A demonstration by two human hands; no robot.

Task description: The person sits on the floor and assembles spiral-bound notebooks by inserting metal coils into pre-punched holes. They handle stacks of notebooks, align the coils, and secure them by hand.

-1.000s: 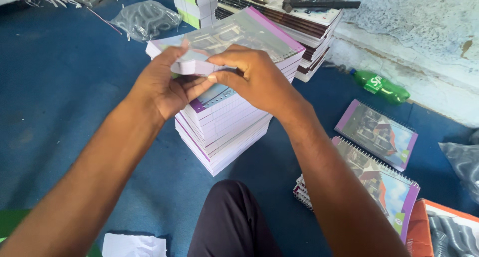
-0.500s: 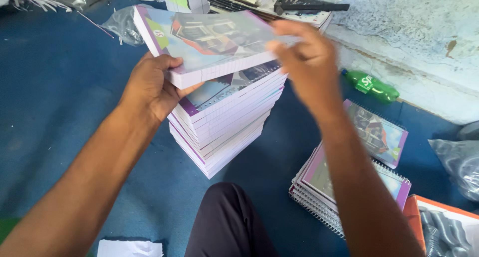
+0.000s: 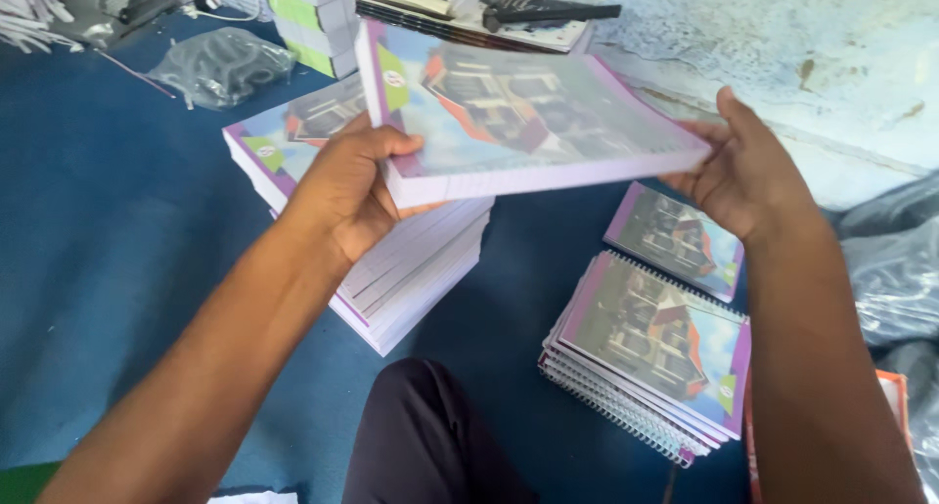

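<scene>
Head view: both hands hold 1 thick batch of notebooks (image 3: 518, 123) up above the blue floor (image 3: 108, 230). The left hand (image 3: 352, 191) has its grip closed on the batch's near left corner, thumb on the cover and fingers beneath. The right hand (image 3: 748, 176) grips the right end, fingers wrapped under the edge. The batch hangs roughly level, tilted a little, over a tall stack of notebooks (image 3: 391, 269) resting on the floor just behind the left hand. To the right, near the person's knee (image 3: 430, 436), lies a pile of spiral-bound notebooks (image 3: 650, 352), and 1 single notebook (image 3: 675, 240) lies just beyond it. A crumpled plastic bag (image 3: 220, 64) sits far left.
</scene>
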